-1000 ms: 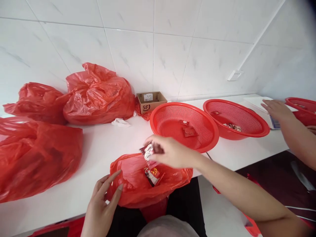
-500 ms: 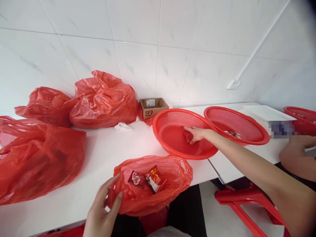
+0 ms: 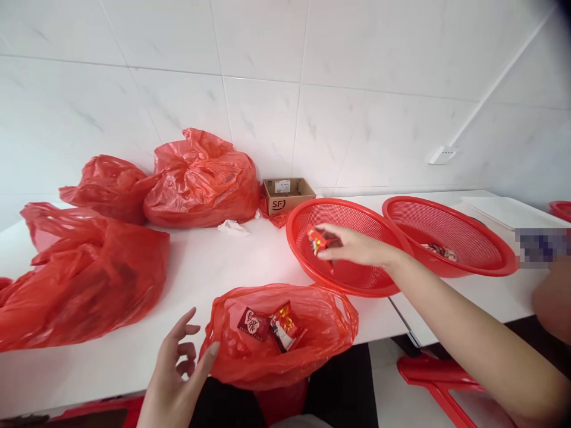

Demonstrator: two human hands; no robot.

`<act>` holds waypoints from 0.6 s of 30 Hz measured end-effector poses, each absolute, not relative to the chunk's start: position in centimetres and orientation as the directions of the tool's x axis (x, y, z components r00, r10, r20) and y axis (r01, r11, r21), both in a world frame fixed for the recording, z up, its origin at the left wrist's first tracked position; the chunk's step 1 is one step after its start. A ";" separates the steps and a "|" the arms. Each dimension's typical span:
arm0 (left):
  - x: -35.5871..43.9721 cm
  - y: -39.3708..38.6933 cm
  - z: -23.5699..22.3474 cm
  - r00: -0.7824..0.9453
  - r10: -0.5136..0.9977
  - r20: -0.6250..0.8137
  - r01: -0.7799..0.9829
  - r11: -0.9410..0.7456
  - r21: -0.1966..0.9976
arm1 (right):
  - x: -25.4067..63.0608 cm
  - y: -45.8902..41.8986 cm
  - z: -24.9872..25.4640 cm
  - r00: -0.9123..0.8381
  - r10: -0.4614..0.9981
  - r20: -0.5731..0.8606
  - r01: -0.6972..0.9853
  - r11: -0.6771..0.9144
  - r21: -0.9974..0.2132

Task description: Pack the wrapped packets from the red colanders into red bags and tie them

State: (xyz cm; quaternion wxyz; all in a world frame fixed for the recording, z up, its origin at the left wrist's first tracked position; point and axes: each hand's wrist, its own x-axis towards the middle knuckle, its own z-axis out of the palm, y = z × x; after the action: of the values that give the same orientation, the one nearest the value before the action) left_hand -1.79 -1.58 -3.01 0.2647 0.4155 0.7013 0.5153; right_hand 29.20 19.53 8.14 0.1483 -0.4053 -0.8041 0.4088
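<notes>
My right hand [image 3: 345, 244] pinches a small red and gold snack packet [image 3: 317, 241] above the near red plastic basket [image 3: 307, 215]. Inside that basket only its red bottom and perforated wall show around the hand. At the table's front edge a red plastic bag [image 3: 330, 351] gapes upward. In its mouth lie a dark red packet [image 3: 253, 324] with pale print and a red, gold and white packet [image 3: 285, 326]. Just left of the bag is my left hand [image 3: 178, 362], fingers spread and curved, the thumb close to the bag's rim and nothing in its grasp.
Full red bags [image 3: 200, 184] stand at the back left, another bag [image 3: 98, 279] nearer. A small cardboard box [image 3: 289, 202] sits by the wall. A second red basket [image 3: 486, 238] with some packets overlaps the first. A red stool [image 3: 437, 374] stands below right; a person's arm [image 3: 553, 297] shows beyond.
My right hand has risen from the basket's bottom with a packet and moved left. My left hand has let go of the bag's rim and opened. The view has shifted slightly.
</notes>
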 end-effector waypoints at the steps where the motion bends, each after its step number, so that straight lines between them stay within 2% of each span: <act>1: -1.7 -1.5 -2.9 -0.504 0.863 0.024 0.279 0.137 0.951 | 27.4 17.7 8.1 -0.701 0.708 -0.080 0.457 0.360 -0.813; 2: -1.5 -1.4 -2.8 -0.490 0.872 -0.010 0.247 0.150 0.957 | 25.6 15.8 7.8 -0.771 0.631 -0.090 0.414 0.388 -0.824; 4: -1.1 -1.2 -2.4 -0.458 0.887 -0.061 0.188 0.164 0.968 | 22.2 12.5 6.1 -0.847 0.519 -0.117 0.408 0.493 -0.768; 7: -0.6 -1.3 -1.7 -0.436 0.893 -0.112 0.099 0.171 0.980 | 19.2 9.9 3.4 -0.826 0.559 -0.074 0.496 0.657 -0.568; 9: -0.7 -1.5 -1.3 -0.447 0.885 -0.129 0.064 0.175 0.983 | 19.0 10.2 3.2 -0.831 0.555 -0.044 0.489 0.689 -0.535; 11: -1.0 -1.6 -1.2 -0.465 0.877 -0.118 0.063 0.166 0.984 | 20.1 12.2 4.6 -0.807 0.591 -0.007 0.481 0.650 -0.588; 13: -1.2 -1.6 -1.4 -0.482 0.871 -0.094 0.076 0.148 0.986 | 21.9 15.5 6.4 -0.707 0.706 0.031 0.559 0.585 -0.588; 15: -1.3 -1.6 -1.5 -0.495 0.865 -0.076 0.090 0.138 0.986 | 24.2 19.7 7.6 -0.579 0.814 0.051 0.720 0.539 -0.438; 17: -1.1 -1.7 -1.6 -0.500 0.864 -0.057 0.110 0.129 0.985 | 26.7 23.8 7.7 -0.438 0.898 -0.054 0.885 0.420 -0.201; 18: -1.0 -1.7 -1.6 -0.497 0.866 -0.046 0.123 0.123 0.985 | 28.1 25.6 7.3 -0.388 0.916 -0.106 0.916 0.370 -0.159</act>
State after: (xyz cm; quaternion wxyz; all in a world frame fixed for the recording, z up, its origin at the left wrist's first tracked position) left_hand -1.04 -1.74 -1.61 0.3385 0.3700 0.6687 0.5490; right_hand 28.08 25.60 7.26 0.0003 -0.5532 -0.8275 0.0958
